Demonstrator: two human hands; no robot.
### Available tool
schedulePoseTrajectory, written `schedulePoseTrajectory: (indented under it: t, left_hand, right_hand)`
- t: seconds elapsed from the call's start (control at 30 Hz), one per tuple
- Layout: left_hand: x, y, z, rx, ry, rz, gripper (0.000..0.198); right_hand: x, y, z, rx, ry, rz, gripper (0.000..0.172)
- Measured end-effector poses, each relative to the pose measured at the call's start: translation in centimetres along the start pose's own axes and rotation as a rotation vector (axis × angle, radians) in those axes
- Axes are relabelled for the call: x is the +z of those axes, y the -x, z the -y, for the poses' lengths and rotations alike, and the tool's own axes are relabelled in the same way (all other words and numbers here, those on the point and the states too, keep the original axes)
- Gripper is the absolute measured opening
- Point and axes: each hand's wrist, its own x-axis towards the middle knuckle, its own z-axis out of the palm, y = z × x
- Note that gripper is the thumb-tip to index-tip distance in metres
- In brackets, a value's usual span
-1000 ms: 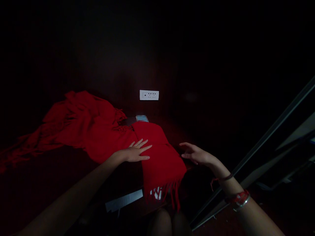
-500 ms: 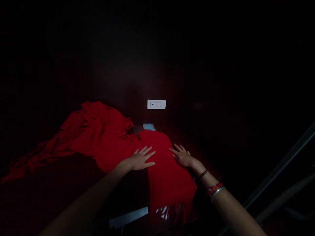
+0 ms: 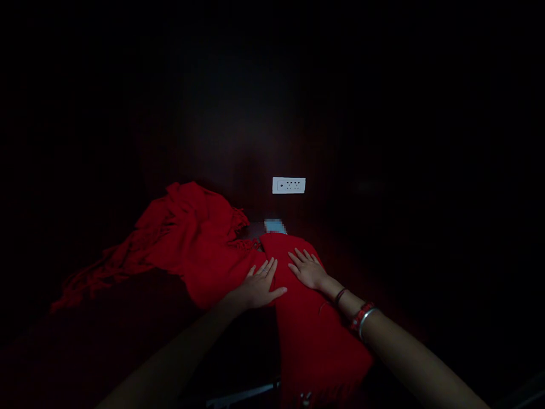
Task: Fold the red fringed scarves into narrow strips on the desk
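One end of the red scarf [image 3: 321,341] is lying nearest me, its tassels [image 3: 336,392] fading into shadow; a pale strip [image 3: 242,396] beside it is too dim to identify. Lengthwise, this flat panel is running away from me, leaning leftward. My right hand [image 3: 307,271] is lying on it, fingers spread; my left hand [image 3: 258,288] is straddling its left edge, thumb out. Neither is gripping anything; both palms are hidden, so I am only guessing at pressure. Leftward, loose red cloth [image 3: 204,238] is bunching; I cannot tell whether it is joining the panel. Beyond, a pixelated bluish item [image 3: 275,226] is sitting below a wall socket [image 3: 288,186].
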Motion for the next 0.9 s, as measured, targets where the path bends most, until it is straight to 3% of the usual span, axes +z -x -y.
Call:
schedulePoseTrajectory:
  t: [0.1, 0.2, 0.37, 0.43, 0.5, 0.57, 0.63, 0.73, 0.77, 0.9]
  left_hand:
    - [0.6, 0.0, -0.6, -0.105, -0.045, -0.087, 0.089]
    - [-0.5, 0.3, 0.3, -0.258, -0.163, -0.225, 0.084]
    - [-5.6, 2.8, 6.0, -0.662, -0.276, -0.540, 0.063]
    - [-6.6, 4.3, 8.5, -0.847, -0.261, -0.609, 0.071]
    - [-6.8, 5.7, 10.5, -0.859, -0.215, -0.541, 0.075]
    - [-6.7, 6.7, 11.7, -0.757, -0.212, -0.463, 0.065]
    - [-7.3, 7.4, 12.3, -0.697, -0.248, -0.474, 0.053]
    - [-9.9, 8.6, 12.4, -0.807, -0.280, -0.560, 0.049]
    - [-10.8, 9.1, 12.3, -0.856, -0.297, -0.522, 0.049]
    - [-13.1, 10.7, 11.5, -0.937, -0.293, -0.055, 0.041]
  right_hand:
    - [0.1, 0.8, -0.8, 0.025, 0.003, -0.008, 0.056]
    - [-0.2, 1.0, -1.0, 0.037, -0.006, -0.015, 0.056]
    - [-0.3, 0.8, -1.0, 0.027, -0.011, -0.036, 0.054]
    - [-0.2, 0.8, -1.1, 0.007, -0.017, -0.064, 0.053]
    - [-0.1, 0.9, -1.1, -0.015, -0.020, -0.099, 0.053]
    - [-0.1, 0.9, -1.1, -0.030, -0.019, -0.124, 0.052]
    - [-0.1, 1.0, -1.1, -0.036, -0.020, -0.135, 0.051]
    - [-0.2, 1.0, -1.0, -0.045, -0.019, -0.147, 0.050]
    - [-0.2, 1.0, -1.0, -0.046, -0.017, -0.148, 0.050]
    - [-0.1, 0.9, -1.0, -0.048, -0.012, -0.158, 0.049]
